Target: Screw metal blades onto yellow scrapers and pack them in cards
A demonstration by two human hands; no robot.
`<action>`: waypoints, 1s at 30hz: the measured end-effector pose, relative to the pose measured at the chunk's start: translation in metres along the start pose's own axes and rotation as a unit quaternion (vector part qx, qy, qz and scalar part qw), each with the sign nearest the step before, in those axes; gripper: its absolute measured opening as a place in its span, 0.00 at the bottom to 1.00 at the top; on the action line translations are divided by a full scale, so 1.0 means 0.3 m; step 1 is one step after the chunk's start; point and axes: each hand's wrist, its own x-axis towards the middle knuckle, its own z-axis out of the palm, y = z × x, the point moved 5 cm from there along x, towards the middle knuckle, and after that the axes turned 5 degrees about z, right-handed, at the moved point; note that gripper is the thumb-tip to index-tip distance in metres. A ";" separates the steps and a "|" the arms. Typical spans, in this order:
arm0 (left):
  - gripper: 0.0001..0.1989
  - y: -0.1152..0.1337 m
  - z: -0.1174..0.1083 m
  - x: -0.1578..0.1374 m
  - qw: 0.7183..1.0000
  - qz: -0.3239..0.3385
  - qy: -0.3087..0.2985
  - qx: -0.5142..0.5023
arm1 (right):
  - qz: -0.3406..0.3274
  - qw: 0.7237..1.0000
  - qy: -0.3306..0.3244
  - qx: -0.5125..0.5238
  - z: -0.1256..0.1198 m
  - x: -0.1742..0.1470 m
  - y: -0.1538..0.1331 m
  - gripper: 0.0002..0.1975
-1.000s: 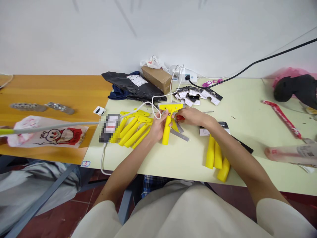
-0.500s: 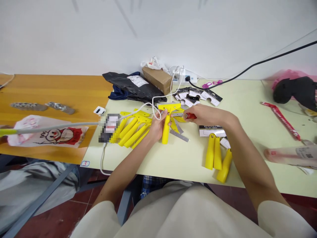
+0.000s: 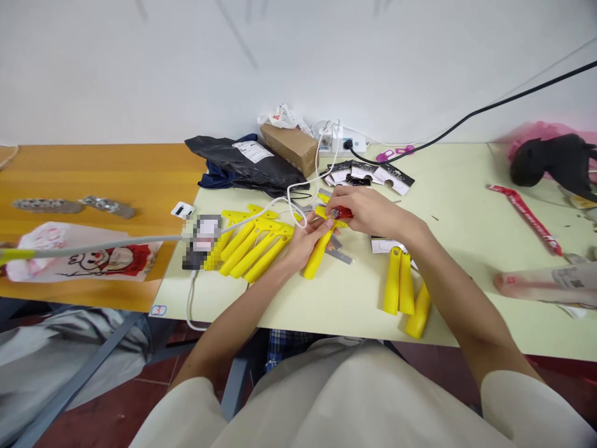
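Observation:
My left hand (image 3: pixel 305 241) is wrapped round a yellow scraper (image 3: pixel 317 256), whose handle slants toward me. My right hand (image 3: pixel 357 208) grips a red screwdriver (image 3: pixel 342 213) over the scraper's head; the screwdriver's tip is hidden. Beneath and behind both hands lie grey metal blades (image 3: pixel 342 256) and other yellow pieces, partly covered. Left of my left hand, several yellow scrapers (image 3: pixel 254 244) lie side by side with their handles toward me. Right of my hands are 3 loose yellow handles (image 3: pixel 393 280), close to my right forearm.
A white cable (image 3: pixel 298 185) loops down beside my left hand. Behind stand a black plastic parcel (image 3: pixel 252 165), a cardboard box (image 3: pixel 291 148) and a power strip (image 3: pixel 357 146). Printed cards (image 3: pixel 396 179) lie behind my right hand. A red wrapper (image 3: pixel 527 218) and a plastic cup (image 3: pixel 545 280) are at right.
The screwdriver has moved left, from beside the scraper to over its head. The scraper has turned, its head tipping right. The camera view has shifted slightly.

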 end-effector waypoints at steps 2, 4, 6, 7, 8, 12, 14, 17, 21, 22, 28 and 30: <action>0.31 -0.001 0.001 0.001 1.000 0.007 -0.007 0.003 | -0.002 1.000 0.007 0.004 0.003 0.003 0.002 0.12; 0.30 -0.001 0.003 0.002 1.000 0.013 -0.016 0.007 | -0.006 1.000 0.009 0.015 0.005 0.005 0.002 0.12; 0.30 -0.001 0.002 0.002 1.000 0.014 -0.018 0.010 | -0.006 1.000 0.014 0.027 0.006 0.007 0.001 0.11; 0.30 0.000 0.001 0.002 1.000 0.015 -0.018 0.013 | -0.003 0.999 0.018 0.032 0.006 0.008 0.002 0.10; 0.30 0.001 0.000 0.003 0.999 0.016 -0.021 0.019 | 0.002 0.999 0.023 0.035 0.006 0.009 0.003 0.09; 0.28 0.006 0.000 0.002 0.998 0.026 -0.038 0.046 | 0.022 0.998 0.040 0.038 0.002 0.011 0.004 0.09; 0.27 0.010 0.003 -0.001 0.997 0.033 -0.044 0.050 | 0.027 0.998 0.042 0.038 -0.002 0.009 0.002 0.09; 0.27 0.018 0.012 -0.009 0.997 0.037 -0.048 0.046 | 0.037 0.998 0.034 0.039 -0.004 0.006 0.003 0.08; 0.28 0.026 0.020 -0.017 0.999 0.021 -0.041 0.028 | 0.077 0.995 0.047 0.036 -0.001 0.010 0.019 0.06; 0.28 0.029 0.021 -0.017 0.998 0.022 -0.043 0.029 | 0.091 0.994 0.054 0.035 0.000 0.012 0.025 0.05; 0.25 0.041 0.013 -0.010 0.997 0.051 -0.040 0.040 | 0.152 0.984 0.083 0.051 -0.039 -0.003 0.050 0.12; 0.26 0.044 0.011 -0.010 0.997 0.056 -0.034 0.035 | 0.155 0.983 0.080 0.065 -0.063 -0.020 0.062 0.13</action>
